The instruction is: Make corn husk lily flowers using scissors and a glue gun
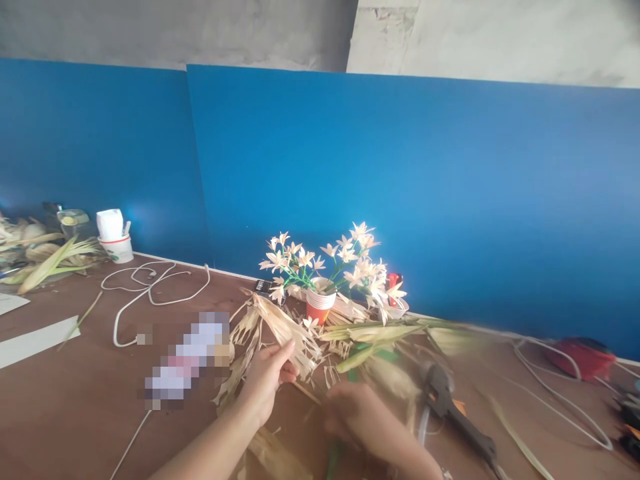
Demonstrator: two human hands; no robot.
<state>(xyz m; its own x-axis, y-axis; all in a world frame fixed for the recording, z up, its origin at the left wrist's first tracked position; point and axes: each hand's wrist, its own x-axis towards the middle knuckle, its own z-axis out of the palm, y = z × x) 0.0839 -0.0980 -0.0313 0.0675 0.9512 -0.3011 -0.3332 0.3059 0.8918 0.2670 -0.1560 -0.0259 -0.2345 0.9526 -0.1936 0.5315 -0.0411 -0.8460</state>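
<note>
My left hand (270, 377) is in front of a pale dried corn husk (280, 317), thumb and fingers closed together. What they pinch, if anything, is too small to make out. A thin brown strip (306, 393) runs from beside its fingertips toward my right hand (363, 417). Motion smears that right hand, so its fingers cannot be read. Behind both hands, a red-and-white paper cup (321, 308) holds husk flowers (360, 263) on green stems. Greenish husks (367, 333) lie around it. To the right of my right hand lies a dark glue gun (453, 410).
White cables (150, 287) loop over the brown table (75, 427) at left, beside a blurred-out object (187, 363). A white cup (116, 248) and more husks (50, 267) stand farther left. A red object (583, 359) and another cable lie at right. Blue panels (400, 167) border the back.
</note>
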